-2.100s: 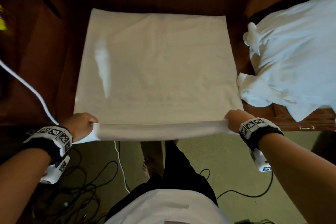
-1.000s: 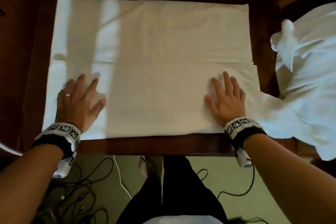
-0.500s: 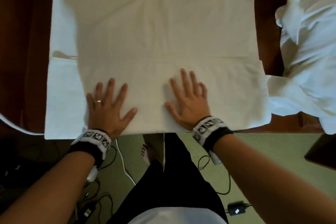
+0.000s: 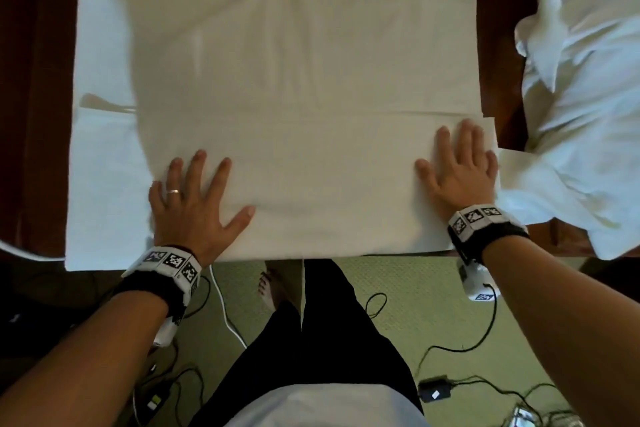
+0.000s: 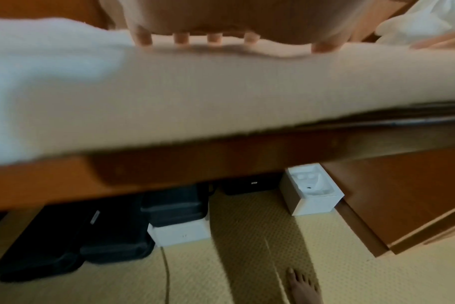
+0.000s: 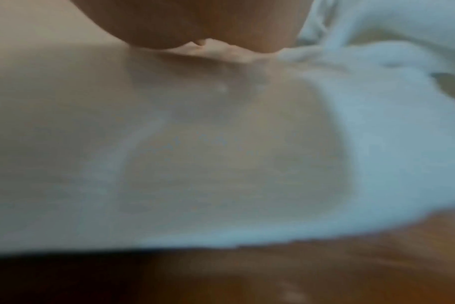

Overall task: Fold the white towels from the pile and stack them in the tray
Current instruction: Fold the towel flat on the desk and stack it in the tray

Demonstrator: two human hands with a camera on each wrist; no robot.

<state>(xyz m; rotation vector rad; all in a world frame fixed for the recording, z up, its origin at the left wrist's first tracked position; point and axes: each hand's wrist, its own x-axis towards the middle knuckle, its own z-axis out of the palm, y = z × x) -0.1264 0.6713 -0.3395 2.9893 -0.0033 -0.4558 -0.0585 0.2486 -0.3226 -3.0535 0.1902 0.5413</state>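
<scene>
Table [image 4: 38,114]: dark wood, fills the upper frame.
Towel [image 4: 277,80]: white, folded, spread flat across the centre of the table, near edge along the table edge.
Pile [image 4: 581,97]: crumpled white towels at the right, touching the towel's lower right corner.
Left hand [image 4: 194,204]: flat, fingers spread, pressing the towel lower left of centre.
Right hand [image 4: 457,170]: flat, fingers straight, pressing the towel's lower right corner.

A dark brown wooden table [image 4: 33,107] fills the top of the frame. A big white towel [image 4: 277,87] lies flat on it, folded over near the front edge. A heap of white towels [image 4: 581,107] sits on the table at the right side of the frame, and one corner of the heap touches the flat towel
</scene>
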